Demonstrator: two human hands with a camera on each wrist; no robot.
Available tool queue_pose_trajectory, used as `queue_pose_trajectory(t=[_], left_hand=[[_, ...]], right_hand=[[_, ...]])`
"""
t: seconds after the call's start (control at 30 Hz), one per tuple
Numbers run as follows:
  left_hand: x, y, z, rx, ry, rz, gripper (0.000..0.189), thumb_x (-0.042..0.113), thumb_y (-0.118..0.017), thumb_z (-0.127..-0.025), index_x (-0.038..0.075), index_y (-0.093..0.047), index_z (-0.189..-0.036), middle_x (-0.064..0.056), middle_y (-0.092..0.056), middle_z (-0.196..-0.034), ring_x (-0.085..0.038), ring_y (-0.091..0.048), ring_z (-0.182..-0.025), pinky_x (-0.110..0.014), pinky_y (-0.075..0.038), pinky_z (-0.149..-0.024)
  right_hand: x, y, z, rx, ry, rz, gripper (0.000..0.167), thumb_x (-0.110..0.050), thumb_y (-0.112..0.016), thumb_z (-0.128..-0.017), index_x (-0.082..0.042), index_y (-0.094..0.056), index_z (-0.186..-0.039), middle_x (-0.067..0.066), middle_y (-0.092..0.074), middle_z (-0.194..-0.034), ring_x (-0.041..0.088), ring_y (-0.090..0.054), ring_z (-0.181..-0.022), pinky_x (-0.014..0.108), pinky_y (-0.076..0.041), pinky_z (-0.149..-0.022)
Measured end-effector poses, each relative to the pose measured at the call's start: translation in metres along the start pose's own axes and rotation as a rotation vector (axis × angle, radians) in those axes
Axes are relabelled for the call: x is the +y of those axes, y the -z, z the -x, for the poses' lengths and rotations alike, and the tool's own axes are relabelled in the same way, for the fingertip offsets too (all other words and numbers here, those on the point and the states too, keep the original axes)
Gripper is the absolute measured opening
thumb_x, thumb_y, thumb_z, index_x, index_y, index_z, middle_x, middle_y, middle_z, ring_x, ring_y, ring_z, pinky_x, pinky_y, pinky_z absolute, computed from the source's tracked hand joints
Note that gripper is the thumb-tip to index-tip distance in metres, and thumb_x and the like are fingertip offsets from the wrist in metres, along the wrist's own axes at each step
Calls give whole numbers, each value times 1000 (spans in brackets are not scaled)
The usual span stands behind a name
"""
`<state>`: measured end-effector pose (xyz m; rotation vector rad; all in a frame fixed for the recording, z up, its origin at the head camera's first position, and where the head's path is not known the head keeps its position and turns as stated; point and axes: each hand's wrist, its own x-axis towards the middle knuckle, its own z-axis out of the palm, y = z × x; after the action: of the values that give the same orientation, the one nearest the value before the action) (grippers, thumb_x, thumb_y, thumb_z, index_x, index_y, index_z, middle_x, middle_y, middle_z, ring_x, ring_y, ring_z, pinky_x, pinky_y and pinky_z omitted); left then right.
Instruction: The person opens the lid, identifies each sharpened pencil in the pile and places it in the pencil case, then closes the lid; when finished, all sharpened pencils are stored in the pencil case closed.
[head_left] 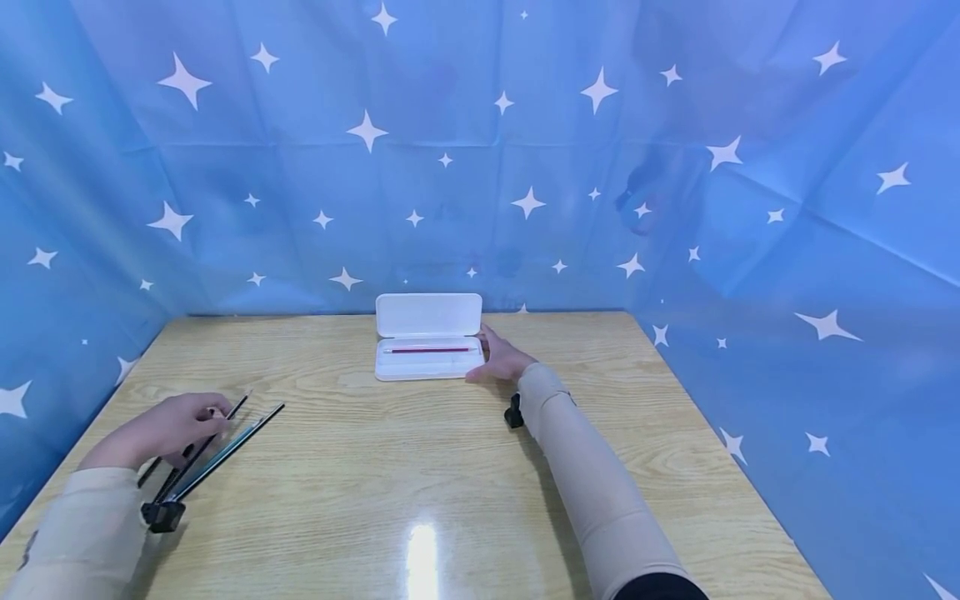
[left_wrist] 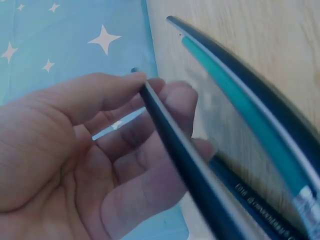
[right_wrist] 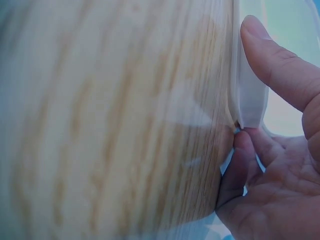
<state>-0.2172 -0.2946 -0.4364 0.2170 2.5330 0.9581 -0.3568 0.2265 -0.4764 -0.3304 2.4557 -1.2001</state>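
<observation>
My left hand (head_left: 176,425) pinches a dark pencil (left_wrist: 180,155) between thumb and fingers, at the left of the table. Close beside it lie a teal pencil (left_wrist: 245,112) and a black pencil (left_wrist: 260,82), side by side. Another dark pencil (left_wrist: 255,197), with printed lettering, lies below the held one and is partly hidden by the hand. Toward the back stands a white pencil case (head_left: 427,371), its lid raised, with a red pencil (head_left: 427,351) lying inside. My right hand (head_left: 506,358) grips the case's right end, thumb at the near corner and fingers at the far side.
The wooden table (head_left: 337,467) ends at a blue curtain (head_left: 450,167) with white stars, which runs behind and along both sides. Black wrist cameras hang under both sleeves, the left one (head_left: 163,517) overlapping the pencils' near ends.
</observation>
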Motion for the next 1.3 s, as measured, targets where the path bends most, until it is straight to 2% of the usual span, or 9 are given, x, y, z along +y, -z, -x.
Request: queue_pose_trajectory(t=[0.1,0.2,0.27,0.47,0.7,0.93,1.13,1.3], left_hand=[[1,-2,-2,14,6,33,26,18,-48,-109,-1,-50,-126,-9,-64,-80,-25,-60,-69,-42,-53,-56],[1,-1,-3,34,-19,-1,32,17,-48,-109,-4,-45,-133,-8,-63,-82,-24,-59,-67,-40,-53,-55],[2,0,-4,41,-44,-6,37,14,-50,-108,-7,-42,-138,-9,-64,-88,-24,-60,-69,-40,-54,-56],[6,2,-4,29,-93,88,52,9,-58,-103,-11,-35,-145,-17,-61,-107,-27,-64,-81,-41,-57,-60],[12,3,-9,66,-140,100,55,7,-61,-101,-8,-35,-147,-20,-58,-112,-29,-66,-88,-42,-58,-62],[23,6,-19,139,-193,38,51,9,-61,-102,-2,-40,-147,-19,-59,-113,-32,-66,-96,-42,-59,-63],[32,4,-28,185,-237,20,50,8,-61,-102,2,-41,-148,-20,-60,-114,-32,-67,-97,-41,-60,-65],[37,1,-34,237,-269,25,50,6,-63,-101,2,-43,-146,-24,-60,-116,-36,-67,-100,-42,-61,-67]], right_hand=[[-1,0,2,4,7,-8,118,-21,-84,-87,-20,5,-164,11,-19,-167,30,-18,-153,49,-21,-122],[-3,-1,3,5,12,-3,117,-21,-83,-87,-20,5,-164,11,-19,-167,30,-18,-153,49,-21,-122],[-3,-1,3,5,11,15,117,-23,-83,-88,-20,6,-164,12,-19,-167,30,-18,-153,49,-21,-122],[-3,-1,3,3,-3,51,116,-26,-82,-88,-20,6,-164,10,-19,-167,28,-18,-154,48,-21,-122],[1,0,-2,5,-12,20,118,-25,-84,-86,-21,5,-164,9,-19,-167,28,-19,-154,48,-21,-122],[-18,1,13,-11,-5,-71,114,-10,-81,-87,-12,4,-164,17,-16,-167,34,-16,-154,51,-17,-123],[-1,-1,0,4,-4,-18,116,-19,-83,-87,-19,4,-164,11,-18,-167,29,-18,-154,48,-20,-122],[2,0,-4,1,-12,10,118,-23,-84,-86,-21,5,-164,9,-18,-168,27,-19,-154,46,-21,-122]])
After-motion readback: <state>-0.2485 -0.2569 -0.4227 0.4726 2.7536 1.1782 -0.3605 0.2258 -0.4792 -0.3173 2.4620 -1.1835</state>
